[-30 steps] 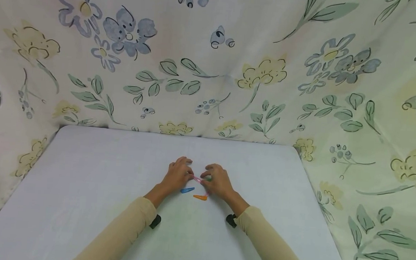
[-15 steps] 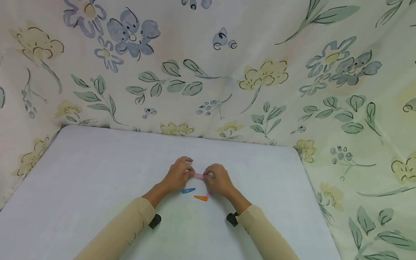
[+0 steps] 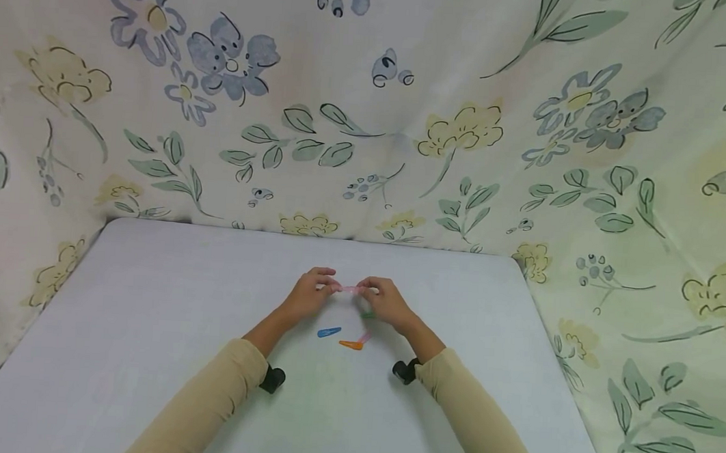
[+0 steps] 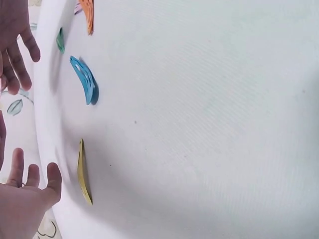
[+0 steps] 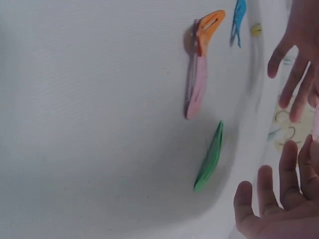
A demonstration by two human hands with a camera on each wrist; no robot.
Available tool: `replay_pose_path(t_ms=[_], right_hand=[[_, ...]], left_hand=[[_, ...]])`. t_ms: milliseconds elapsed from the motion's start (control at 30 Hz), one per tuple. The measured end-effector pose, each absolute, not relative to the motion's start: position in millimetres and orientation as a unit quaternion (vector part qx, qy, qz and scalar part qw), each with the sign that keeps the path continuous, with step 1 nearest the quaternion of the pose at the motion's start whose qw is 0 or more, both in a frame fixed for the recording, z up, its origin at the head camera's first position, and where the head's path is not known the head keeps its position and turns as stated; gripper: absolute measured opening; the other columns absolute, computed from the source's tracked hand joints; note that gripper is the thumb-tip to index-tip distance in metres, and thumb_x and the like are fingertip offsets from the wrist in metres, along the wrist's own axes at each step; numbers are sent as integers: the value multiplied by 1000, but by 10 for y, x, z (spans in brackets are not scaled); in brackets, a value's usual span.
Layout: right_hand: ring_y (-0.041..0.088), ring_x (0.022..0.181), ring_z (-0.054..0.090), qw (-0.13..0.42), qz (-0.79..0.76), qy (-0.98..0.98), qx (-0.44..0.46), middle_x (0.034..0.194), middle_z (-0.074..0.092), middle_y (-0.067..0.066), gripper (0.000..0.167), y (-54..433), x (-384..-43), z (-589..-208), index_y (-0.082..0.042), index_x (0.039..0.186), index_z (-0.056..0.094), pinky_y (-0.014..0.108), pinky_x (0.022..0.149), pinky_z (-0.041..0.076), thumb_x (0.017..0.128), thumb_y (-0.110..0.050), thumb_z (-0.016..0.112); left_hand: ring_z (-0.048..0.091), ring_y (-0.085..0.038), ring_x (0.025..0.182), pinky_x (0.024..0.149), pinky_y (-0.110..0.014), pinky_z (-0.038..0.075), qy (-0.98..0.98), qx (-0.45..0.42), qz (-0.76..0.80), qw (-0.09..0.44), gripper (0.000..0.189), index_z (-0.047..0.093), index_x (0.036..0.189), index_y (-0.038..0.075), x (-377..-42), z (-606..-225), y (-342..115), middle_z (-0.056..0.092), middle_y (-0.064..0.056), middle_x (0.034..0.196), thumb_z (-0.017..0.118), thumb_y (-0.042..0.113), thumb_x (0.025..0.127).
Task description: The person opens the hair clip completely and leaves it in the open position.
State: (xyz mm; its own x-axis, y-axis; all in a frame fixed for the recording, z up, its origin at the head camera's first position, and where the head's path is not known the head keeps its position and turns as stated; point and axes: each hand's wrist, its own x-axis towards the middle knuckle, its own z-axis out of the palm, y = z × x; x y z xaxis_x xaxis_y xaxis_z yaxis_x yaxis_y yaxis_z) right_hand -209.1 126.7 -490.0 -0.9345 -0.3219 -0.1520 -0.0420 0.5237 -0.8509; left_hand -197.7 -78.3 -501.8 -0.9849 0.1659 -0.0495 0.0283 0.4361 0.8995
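A pink hair clip [image 3: 350,289] is stretched between the fingertips of both hands. My left hand [image 3: 307,296] pinches its left end, and my right hand [image 3: 391,302] pinches the right end. Closer to the body lie a blue hair clip [image 3: 329,332] and an orange hair clip [image 3: 350,345], the latter overlapping a second pink clip [image 5: 198,87]. Near the right hand is a green hair clip [image 5: 210,159]. The left wrist view also shows a yellow hair clip [image 4: 82,172] by the left hand; the head view hides it.
All the loose clips lie on a white-covered table [image 3: 168,298]. Flowered cloth [image 3: 368,131] hangs behind and along the sides. Black wrist cameras [image 3: 273,379] are strapped under both beige sleeves [image 3: 206,399].
Both hands have moved forward, away from the body, carrying the pink hair clip between them. The green clip shows again below the right hand. The other clips stay put.
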Motion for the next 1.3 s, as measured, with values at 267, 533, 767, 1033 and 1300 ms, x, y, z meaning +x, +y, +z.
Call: replay_pose_path(t_ms=[267, 533, 767, 1033, 1300], right_hand=[[24, 108, 52, 162, -505, 844, -76, 114, 67, 7, 22, 1255, -2107, -4847, -4, 113, 69, 49, 102, 39, 103, -18, 55], [23, 100, 53, 170, -525, 830, -79, 112, 66, 15, 22, 1242, -2126, -4808, -1, 111, 68, 39, 90, 42, 103, -17, 55], [27, 103, 53, 182, -526, 828, -68, 114, 65, 15, 23, 1265, -2141, -4811, -2, 113, 68, 37, 88, 43, 103, -19, 55], [30, 104, 52, 189, -531, 824, -62, 115, 64, 18, 22, 1279, -2161, -4821, -4, 113, 68, 39, 89, 43, 103, -19, 55], [28, 102, 53, 187, -530, 824, -65, 115, 65, 16, 21, 1279, -2162, -4818, -3, 113, 69, 37, 89, 44, 103, -17, 55]], left_hand=[[35, -32, 142, 117, -53, 23, 824, 19, 557, 100, 19, 74, 106, 3, -1981, -4946, -804, 54, -6, 143, 62, 16, 99], [35, -34, 142, 116, -54, 23, 814, 28, 572, 99, 19, 74, 105, 0, -2001, -4921, -831, 53, -9, 142, 62, 14, 99], [34, -33, 143, 116, -54, 22, 807, 27, 581, 105, 19, 74, 104, 1, -2016, -4937, -815, 52, -8, 143, 62, 15, 99], [34, -34, 143, 116, -55, 23, 806, 33, 583, 99, 18, 73, 104, 0, -2009, -4914, -794, 52, -10, 143, 61, 13, 99], [36, -34, 141, 116, -55, 23, 811, 34, 576, 98, 17, 73, 102, -1, -2017, -4923, -789, 53, -10, 141, 62, 12, 99]])
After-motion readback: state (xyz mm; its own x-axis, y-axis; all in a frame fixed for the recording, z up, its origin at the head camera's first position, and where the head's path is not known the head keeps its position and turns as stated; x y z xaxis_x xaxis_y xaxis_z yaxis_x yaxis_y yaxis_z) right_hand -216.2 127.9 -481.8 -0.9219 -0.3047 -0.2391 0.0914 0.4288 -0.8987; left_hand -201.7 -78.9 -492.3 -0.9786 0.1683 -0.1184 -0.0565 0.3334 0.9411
